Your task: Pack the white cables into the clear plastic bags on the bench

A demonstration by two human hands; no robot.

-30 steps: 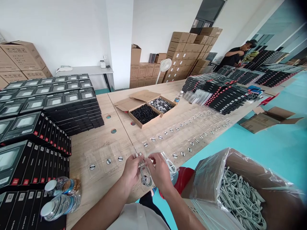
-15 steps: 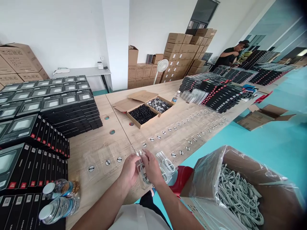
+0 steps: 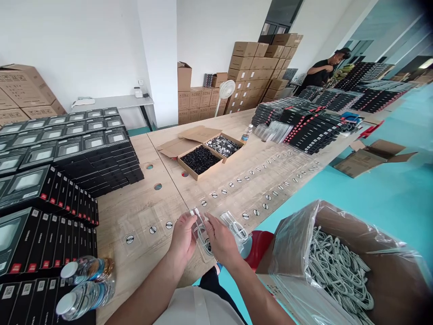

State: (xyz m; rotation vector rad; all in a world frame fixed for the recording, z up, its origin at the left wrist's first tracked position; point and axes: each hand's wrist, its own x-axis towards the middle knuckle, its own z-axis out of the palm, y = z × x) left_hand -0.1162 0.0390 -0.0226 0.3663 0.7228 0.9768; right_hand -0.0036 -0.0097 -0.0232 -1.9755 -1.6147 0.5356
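Note:
A coiled white cable (image 3: pixel 202 237) is between my two hands over the near table edge, its plug ends pointing away from me. My left hand (image 3: pixel 182 237) is closed, thumb and fingers pinching the cable just below the plugs. On the other side my right hand (image 3: pixel 221 239) has its fingers bent against the cable. Part of the coil is hidden behind my fingers. Beneath it lies a clear plastic bag with a round black-and-white label, partly covered. Just right of my right hand, more coiled white cables (image 3: pixel 235 227) rest on clear plastic.
Labelled clear bags (image 3: pixel 245 216) lie in rows along the table (image 3: pixel 169 180). Beyond them is an open carton of small black parts (image 3: pixel 200 160). Black boxes (image 3: pixel 111 158) and bottles (image 3: pixel 89 293) stand left. A large carton of cables (image 3: pixel 338 275) is at right. A person (image 3: pixel 318 74) works far off.
My right hand has shifted slightly right and down, away from the plugs. The plug ends now show more clearly, standing up beyond my left fingertips.

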